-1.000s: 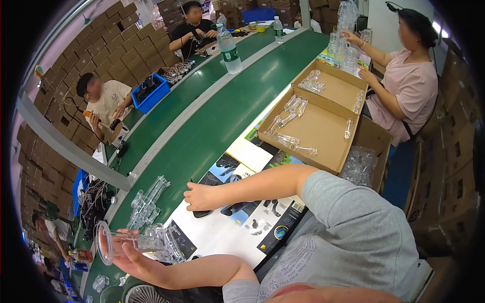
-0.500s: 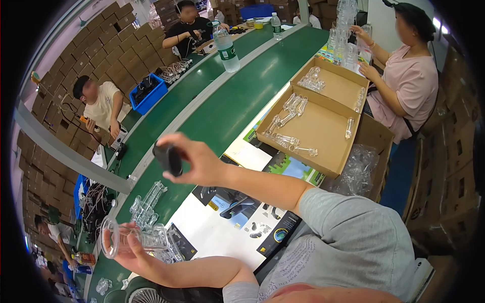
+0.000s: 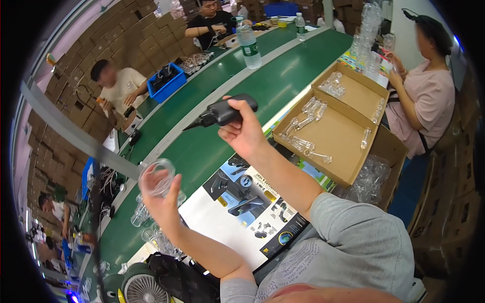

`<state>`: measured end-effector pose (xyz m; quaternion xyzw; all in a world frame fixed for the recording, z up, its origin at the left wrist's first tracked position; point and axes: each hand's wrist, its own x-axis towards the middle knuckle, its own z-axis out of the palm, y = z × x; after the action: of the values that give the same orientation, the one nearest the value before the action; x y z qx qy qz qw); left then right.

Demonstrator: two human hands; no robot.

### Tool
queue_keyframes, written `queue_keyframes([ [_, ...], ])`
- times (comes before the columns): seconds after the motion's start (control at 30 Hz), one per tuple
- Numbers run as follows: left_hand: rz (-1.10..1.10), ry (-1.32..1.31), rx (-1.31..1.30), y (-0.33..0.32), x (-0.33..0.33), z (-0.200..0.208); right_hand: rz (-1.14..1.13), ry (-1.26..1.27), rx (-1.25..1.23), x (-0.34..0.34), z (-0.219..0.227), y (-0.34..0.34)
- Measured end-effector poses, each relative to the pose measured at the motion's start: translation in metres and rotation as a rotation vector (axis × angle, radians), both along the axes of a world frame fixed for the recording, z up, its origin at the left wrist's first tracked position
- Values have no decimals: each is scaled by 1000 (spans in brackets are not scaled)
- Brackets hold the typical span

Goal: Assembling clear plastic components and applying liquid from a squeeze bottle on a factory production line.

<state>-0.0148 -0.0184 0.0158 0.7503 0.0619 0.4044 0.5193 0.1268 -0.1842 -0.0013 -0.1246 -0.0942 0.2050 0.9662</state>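
In my left hand (image 3: 164,202) is a clear plastic part with a round, cup-like rim (image 3: 160,178); the fingers wrap round it and hide its lower portion. My right hand (image 3: 245,129) grips a black bottle-shaped tool (image 3: 222,112) with a ribbed collar and a pointed tip. The tool is tilted, its tip aimed left and slightly down, apart from the clear part. Below both hands, a printed sheet (image 3: 222,212) lies along the table edge. More clear plastic parts (image 3: 161,241) are heaped beside my left forearm.
An open cardboard tray (image 3: 338,144) with several clear tubes stands to the right. A water bottle (image 3: 248,45) is on the green table (image 3: 212,146). A small fan (image 3: 146,291) sits at lower left. Co-workers sit across and at right, one by stacked clear cups (image 3: 369,30).
Both hands have risen and shifted right. The black tool has turned from end-on to side-on, with its pointed tip now visible. The whole view has shifted a little.
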Motion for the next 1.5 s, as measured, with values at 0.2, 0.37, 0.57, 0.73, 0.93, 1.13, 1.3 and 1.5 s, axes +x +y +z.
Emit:
queue_keyframes([
  [0.2,-128,148,69,-7,11,-2,-184,-194,-186,-26,19,-24],
  [0.37,-69,116,78,-10,3,2,-427,-437,-256,-60,32,-16],
  [0.57,-66,72,104,-10,-2,3,-341,-508,-304,-63,26,-15],
  [0.73,-83,38,74,-13,-3,4,-315,-494,-306,-63,27,-15],
  [0.93,-79,38,89,-12,-5,6,-322,-510,-316,-63,27,-14],
  [1.13,-69,62,119,-12,-5,7,-319,-500,-307,-64,27,-13],
  [1.3,-55,91,144,-13,-7,7,-335,-500,-270,-66,29,-12],
  [1.5,-91,107,99,-15,-9,9,-367,-563,-255,-66,26,-13],
])
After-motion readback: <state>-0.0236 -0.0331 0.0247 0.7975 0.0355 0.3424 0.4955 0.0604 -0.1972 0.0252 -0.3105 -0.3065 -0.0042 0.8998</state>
